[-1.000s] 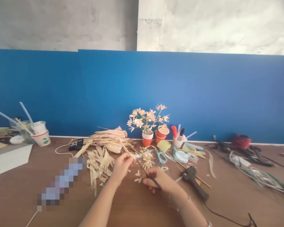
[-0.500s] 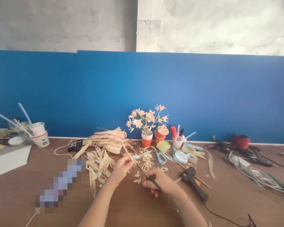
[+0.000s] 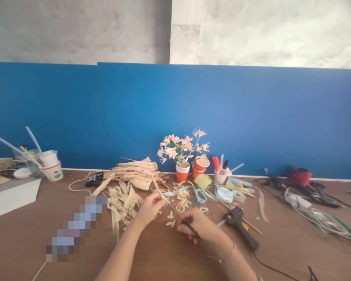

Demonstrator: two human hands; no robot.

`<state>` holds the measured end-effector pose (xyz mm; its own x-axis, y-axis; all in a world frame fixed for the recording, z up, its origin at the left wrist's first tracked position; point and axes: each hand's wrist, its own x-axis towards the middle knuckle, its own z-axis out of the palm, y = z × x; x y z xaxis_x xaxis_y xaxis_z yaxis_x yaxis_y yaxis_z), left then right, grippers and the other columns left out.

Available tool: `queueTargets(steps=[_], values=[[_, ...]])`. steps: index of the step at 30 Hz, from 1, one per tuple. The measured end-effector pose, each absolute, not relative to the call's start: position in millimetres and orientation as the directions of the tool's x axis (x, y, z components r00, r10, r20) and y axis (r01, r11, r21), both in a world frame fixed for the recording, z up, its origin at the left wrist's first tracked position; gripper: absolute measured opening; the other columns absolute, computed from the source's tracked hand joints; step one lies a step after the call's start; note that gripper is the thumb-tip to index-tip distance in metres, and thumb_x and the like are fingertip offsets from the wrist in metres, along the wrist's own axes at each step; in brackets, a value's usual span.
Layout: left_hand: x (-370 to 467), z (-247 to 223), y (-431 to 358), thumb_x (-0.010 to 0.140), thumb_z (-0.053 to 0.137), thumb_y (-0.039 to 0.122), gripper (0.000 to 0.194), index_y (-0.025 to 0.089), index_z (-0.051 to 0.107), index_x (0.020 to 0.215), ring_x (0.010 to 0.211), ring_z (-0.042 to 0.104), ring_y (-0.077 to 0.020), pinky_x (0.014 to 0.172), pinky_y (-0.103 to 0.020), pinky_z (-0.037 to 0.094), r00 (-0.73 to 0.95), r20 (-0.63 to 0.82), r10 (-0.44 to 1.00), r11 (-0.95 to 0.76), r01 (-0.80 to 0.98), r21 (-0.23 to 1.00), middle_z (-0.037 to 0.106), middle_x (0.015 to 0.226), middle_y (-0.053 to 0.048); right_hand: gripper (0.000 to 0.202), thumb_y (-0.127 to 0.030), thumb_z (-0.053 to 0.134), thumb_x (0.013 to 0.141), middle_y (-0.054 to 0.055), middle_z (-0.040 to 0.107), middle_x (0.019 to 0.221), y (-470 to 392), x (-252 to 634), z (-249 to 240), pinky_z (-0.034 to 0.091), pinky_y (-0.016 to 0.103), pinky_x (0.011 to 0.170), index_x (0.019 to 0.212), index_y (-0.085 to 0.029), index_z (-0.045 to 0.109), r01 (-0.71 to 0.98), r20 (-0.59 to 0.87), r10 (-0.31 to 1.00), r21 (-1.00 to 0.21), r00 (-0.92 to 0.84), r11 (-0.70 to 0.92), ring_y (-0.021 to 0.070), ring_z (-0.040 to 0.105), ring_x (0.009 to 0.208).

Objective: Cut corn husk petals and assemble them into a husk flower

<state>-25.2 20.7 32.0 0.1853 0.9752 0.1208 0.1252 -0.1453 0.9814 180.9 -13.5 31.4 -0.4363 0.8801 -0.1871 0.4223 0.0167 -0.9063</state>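
Between the fingertips of my left hand is a narrow strip of dried husk, pointing up and away. My right hand is closed around the dark handles of a pair of scissors. Their thin blades reach up and left to the lower end of the strip, close to my left fingertips. Whether the blades are apart is too small to tell. Small petal-shaped husk pieces lie on the table between my hands. Beyond them sits a little heap of cut husk.
Left of centre lie crumpled husks and a larger husk bundle. Husk flowers stand in paper cups at the back. A glue gun with its cord lies right of my right hand, near ribbon rolls.
Both hands hold nearly the same position, and the scissors stay at the strip. Their handles look closer together now. The whole view has shifted slightly.
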Motion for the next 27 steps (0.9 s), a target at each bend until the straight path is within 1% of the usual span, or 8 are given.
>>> queueTargets(steps=[4, 7, 11, 15, 22, 27], values=[[-25.2, 32.3, 21.6, 0.074, 0.054, 0.042, 0.026, 0.018, 0.058, 0.063, 0.057, 0.056, -0.0148, 0.059, -0.026, 0.043, 0.134, 0.083, 0.988, -0.102, 0.142, 0.985, 0.063, 0.059, 0.0, 0.016, -0.03, 0.063, 0.071, -0.005, 0.054, 0.045, -14.2, 178.7, 32.9, 0.037, 0.016, 0.032, 0.07, -0.015, 0.069, 0.443, -0.196, 0.88, -0.896, -0.432, 0.018, 0.0077, 0.047, 0.034], [-25.1, 32.4, 21.9, 0.073, 0.055, 0.04, 0.025, 0.018, 0.059, 0.062, 0.056, 0.054, -0.0139, 0.058, -0.025, 0.041, 0.12, 0.1, 0.988, -0.117, 0.144, 0.983, 0.062, 0.058, 0.0, 0.016, -0.03, 0.063, 0.071, -0.005, 0.054, 0.045, -14.6, 178.5, 33.1, 0.037, 0.016, 0.033, 0.069, -0.015, 0.068, 0.437, -0.201, 0.874, -0.9, -0.442, 0.014, 0.0074, 0.047, 0.034], [-25.8, 33.1, 21.8, 0.071, 0.054, 0.035, 0.021, 0.017, 0.064, 0.064, 0.058, 0.056, -0.0152, 0.058, -0.025, 0.042, 0.136, 0.121, 0.983, -0.136, 0.113, 0.984, 0.064, 0.059, -0.001, 0.015, -0.029, 0.064, 0.071, -0.005, 0.054, 0.045, -14.8, 179.0, 32.7, 0.036, 0.014, 0.032, 0.071, -0.014, 0.068, 0.413, -0.216, 0.861, -0.911, -0.46, -0.008, 0.0066, 0.047, 0.033], [-26.7, 35.7, 20.1, 0.071, 0.052, 0.033, 0.022, 0.017, 0.065, 0.063, 0.058, 0.056, -0.0156, 0.058, -0.026, 0.043, 0.148, 0.138, 0.979, -0.154, 0.106, 0.982, 0.064, 0.058, -0.001, 0.016, -0.029, 0.064, 0.072, -0.005, 0.054, 0.045, -15.1, 179.4, 32.1, 0.036, 0.013, 0.032, 0.072, -0.014, 0.069, 0.416, -0.216, 0.857, -0.909, -0.468, -0.002, 0.0064, 0.047, 0.034], [-27.1, 40.2, 17.6, 0.071, 0.051, 0.032, 0.023, 0.016, 0.067, 0.063, 0.061, 0.056, -0.0157, 0.06, -0.025, 0.042, 0.133, 0.106, 0.986, -0.124, 0.143, 0.982, 0.065, 0.06, -0.002, 0.016, -0.028, 0.064, 0.071, -0.005, 0.054, 0.045, -14.2, 179.0, 32.1, 0.035, 0.013, 0.032, 0.072, -0.013, 0.069, 0.457, -0.244, 0.861, -0.889, -0.447, -0.014, 0.0063, 0.047, 0.034], [-27.6, 41.4, 17.4, 0.07, 0.051, 0.031, 0.024, 0.016, 0.069, 0.064, 0.062, 0.056, -0.0163, 0.06, -0.025, 0.043, 0.144, 0.103, 0.984, -0.12, 0.113, 0.986, 0.065, 0.061, -0.002, 0.017, -0.03, 0.065, 0.071, -0.005, 0.053, 0.044, -15.1, 178.4, 34.7, 0.035, 0.013, 0.031, 0.072, -0.013, 0.068, 0.462, -0.254, 0.86, -0.886, -0.443, -0.023, 0.0062, 0.047, 0.034]])
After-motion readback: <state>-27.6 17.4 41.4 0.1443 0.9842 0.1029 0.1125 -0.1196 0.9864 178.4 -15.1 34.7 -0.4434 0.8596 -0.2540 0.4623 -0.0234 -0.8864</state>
